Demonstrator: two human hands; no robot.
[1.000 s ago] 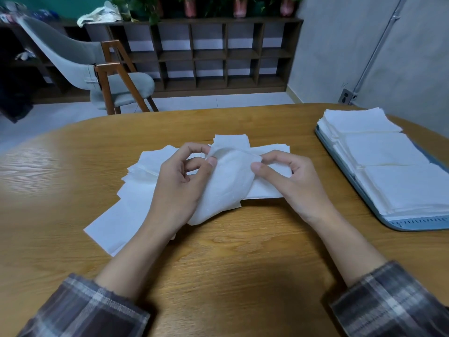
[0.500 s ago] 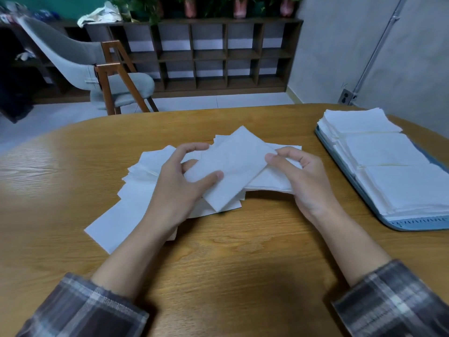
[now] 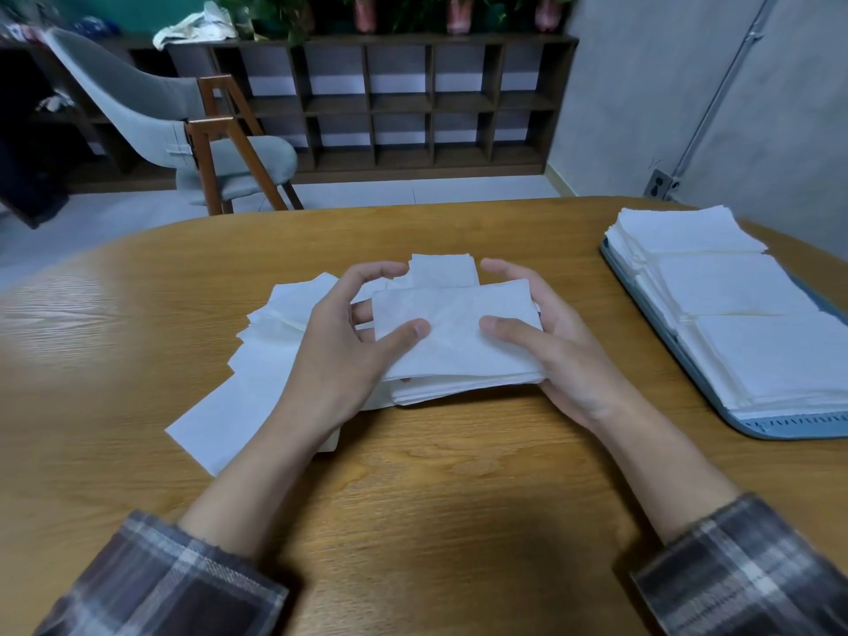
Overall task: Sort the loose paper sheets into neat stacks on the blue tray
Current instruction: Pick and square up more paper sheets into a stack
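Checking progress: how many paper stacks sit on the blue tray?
3: far stack, middle stack, near stack, along the blue tray; more may lie off-frame right.

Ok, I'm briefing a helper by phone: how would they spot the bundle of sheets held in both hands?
On the wooden table, left of the blue tray, lies a loose spread of sheets. At its right end, the left hand and right hand grip the bundle, thumbs on top. Unlike the fanned sheets around it, its edges are lined up.
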